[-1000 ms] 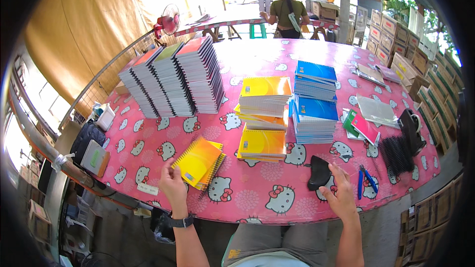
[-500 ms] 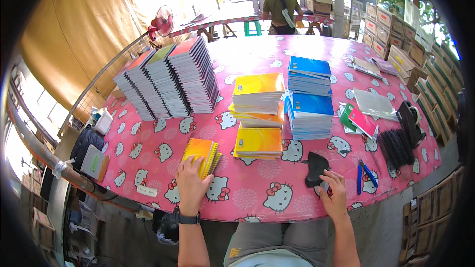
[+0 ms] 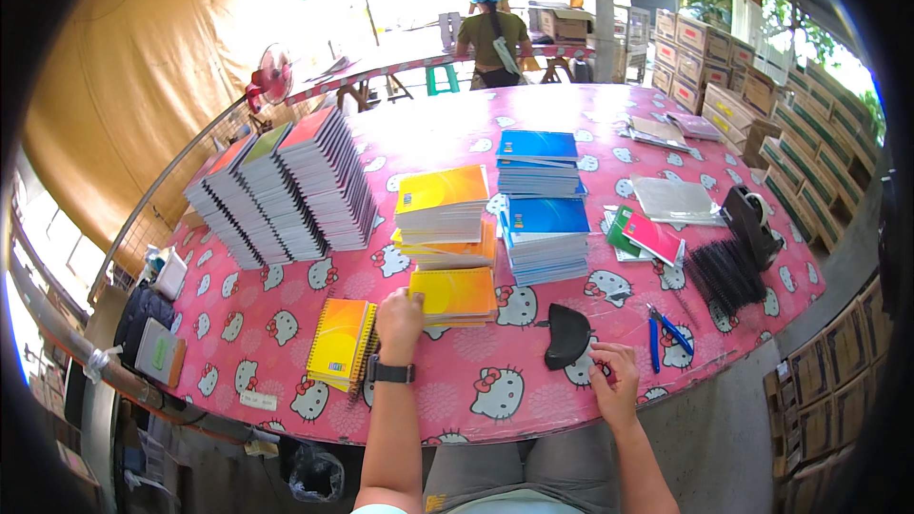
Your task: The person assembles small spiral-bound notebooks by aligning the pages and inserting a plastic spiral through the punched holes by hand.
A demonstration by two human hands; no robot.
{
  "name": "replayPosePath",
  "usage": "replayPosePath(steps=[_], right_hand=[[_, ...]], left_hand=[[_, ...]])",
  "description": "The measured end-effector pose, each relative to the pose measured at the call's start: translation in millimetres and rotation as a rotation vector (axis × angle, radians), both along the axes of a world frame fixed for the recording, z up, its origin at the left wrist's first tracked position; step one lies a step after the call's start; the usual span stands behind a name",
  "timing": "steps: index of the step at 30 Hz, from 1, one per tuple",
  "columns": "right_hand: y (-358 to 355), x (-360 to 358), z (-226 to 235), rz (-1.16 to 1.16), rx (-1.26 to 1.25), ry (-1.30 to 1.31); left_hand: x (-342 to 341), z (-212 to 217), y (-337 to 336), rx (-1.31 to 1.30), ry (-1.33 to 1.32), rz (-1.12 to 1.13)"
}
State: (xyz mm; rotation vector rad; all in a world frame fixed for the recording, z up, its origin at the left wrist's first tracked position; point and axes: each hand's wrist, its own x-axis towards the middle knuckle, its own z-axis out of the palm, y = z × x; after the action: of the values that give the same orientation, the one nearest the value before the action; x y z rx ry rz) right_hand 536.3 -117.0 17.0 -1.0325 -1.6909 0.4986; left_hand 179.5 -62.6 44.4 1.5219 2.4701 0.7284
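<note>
**Notebooks under the left hand, black pouch by the right**

Spiral notebooks with yellow-orange covers lie in a small pile near the front edge of the pink patterned table, just left of the left hand. That hand sits between this pile and a short stack of yellow notebooks, with its fingers curled loosely and their tips touching the near left corner of the stack. Whether they pinch a cover or only rest on it cannot be told. The left forearm rises straight from the lower edge, a dark watch on the wrist, back of the hand up.

The right hand rests on the table close to the front edge, fingers bent and lightly spread, holding nothing visible. A black pouch lies just beside it to the left, close to the fingertips but apart from them as far as can be seen. Two blue pens lie just to the right of that hand.

Behind the yellow stack stand taller piles of yellow and blue notebooks, and slanting rows of notebooks stand far left. A black tape dispenser sits toward the right edge.
</note>
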Motion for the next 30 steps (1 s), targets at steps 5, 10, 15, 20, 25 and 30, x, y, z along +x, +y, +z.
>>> replayPosePath(steps=[5,10,15,20,25,30], right_hand=[[-0.8,-1.3,1.3,-0.033,0.004,0.013],[-12.9,-19.5,18.2,-0.058,-0.032,0.156],[-17.3,-70.4,38.6,0.227,-0.2,0.646],[-24.9,-90.8,7.8,0.266,-0.432,0.532],[-26.1,-104.1,8.2,0.226,-0.378,0.477],[-16.9,-87.3,13.3,0.322,-0.391,0.431]], left_hand=[[-1.8,2.7,-15.7,0.337,-0.217,0.021],[33.8,34.9,-60.1,0.605,-0.858,-0.252],[61.2,6.0,-104.6,0.429,-0.882,-0.375],[69.7,-40.7,-118.3,0.314,-1.11,-0.365],[109.4,1.2,-126.9,0.767,-0.398,-0.394],[127.1,12.7,-123.4,0.555,0.078,-0.66]])
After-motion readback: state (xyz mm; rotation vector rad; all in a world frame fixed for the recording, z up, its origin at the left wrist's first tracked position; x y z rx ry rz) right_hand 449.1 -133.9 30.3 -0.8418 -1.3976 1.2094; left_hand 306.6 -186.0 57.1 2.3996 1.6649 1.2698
